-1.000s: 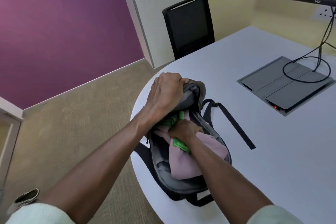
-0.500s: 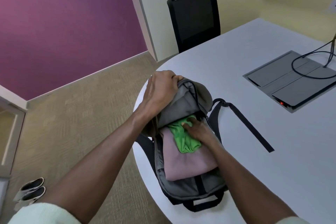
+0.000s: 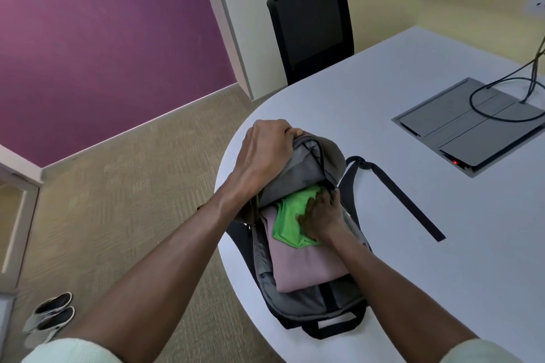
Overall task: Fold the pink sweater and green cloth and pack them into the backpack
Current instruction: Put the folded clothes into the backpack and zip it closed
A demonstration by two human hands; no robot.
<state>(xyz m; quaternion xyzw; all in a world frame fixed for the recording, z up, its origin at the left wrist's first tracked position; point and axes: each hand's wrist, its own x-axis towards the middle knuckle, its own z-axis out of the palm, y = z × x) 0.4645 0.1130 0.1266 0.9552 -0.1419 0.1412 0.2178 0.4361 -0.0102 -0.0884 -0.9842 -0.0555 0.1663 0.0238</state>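
Note:
A grey backpack [image 3: 303,302] lies open on the white table's rounded end. Inside it the folded pink sweater [image 3: 306,268] lies flat, with the folded green cloth [image 3: 290,215] on top of it toward the far end. My left hand [image 3: 265,153] grips the backpack's grey front flap [image 3: 306,168] and holds it up and back. My right hand [image 3: 320,216] rests flat on the green cloth inside the opening, fingers straight and reaching under the flap; the fingertips are partly hidden.
The white table [image 3: 442,244] stretches right, with a grey cable box [image 3: 472,124] and black cables. A black strap [image 3: 404,200] trails from the backpack. A black chair [image 3: 312,26] stands behind the table. A pair of shoes [image 3: 50,315] sits on the carpet at lower left.
My right hand went from gripping the bunched green cloth to lying flat on it deeper in the backpack. The sweater and cloth now lie flatter. My left hand lifted the flap back.

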